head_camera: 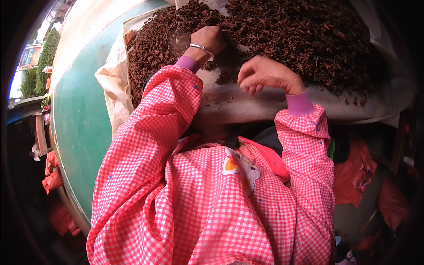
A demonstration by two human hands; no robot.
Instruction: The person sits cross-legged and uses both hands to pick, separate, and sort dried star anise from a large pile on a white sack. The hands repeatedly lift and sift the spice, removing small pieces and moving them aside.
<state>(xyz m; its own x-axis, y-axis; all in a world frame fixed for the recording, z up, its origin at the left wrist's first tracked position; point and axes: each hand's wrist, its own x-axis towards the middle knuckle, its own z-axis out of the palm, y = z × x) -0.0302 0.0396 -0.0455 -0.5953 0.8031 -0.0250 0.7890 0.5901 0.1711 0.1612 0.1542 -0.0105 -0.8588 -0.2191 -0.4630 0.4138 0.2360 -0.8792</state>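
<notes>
A large heap of dried star anise [291, 36] lies before me on a pale cloth sheet [238, 102], with a smaller, finer-looking heap at the left. My left hand [209, 40], wearing a silver bangle [202, 49], reaches to the heap where the two parts meet; its fingers are hidden behind the back of the hand. Over the bare strip of sheet, at the near edge of the heap, hangs my right hand [265, 73] with its fingers bent downward. Whether anything sits between those fingertips cannot be made out. Loose pieces are scattered near the front edge of the sheet.
A green tabletop [82, 99] spreads to the left under the crumpled sheet edge [116, 89]. Red plastic bags [53, 175] hang off its left side. More red plastic [354, 172] lies low at the right. Dark fabric shows below the sheet.
</notes>
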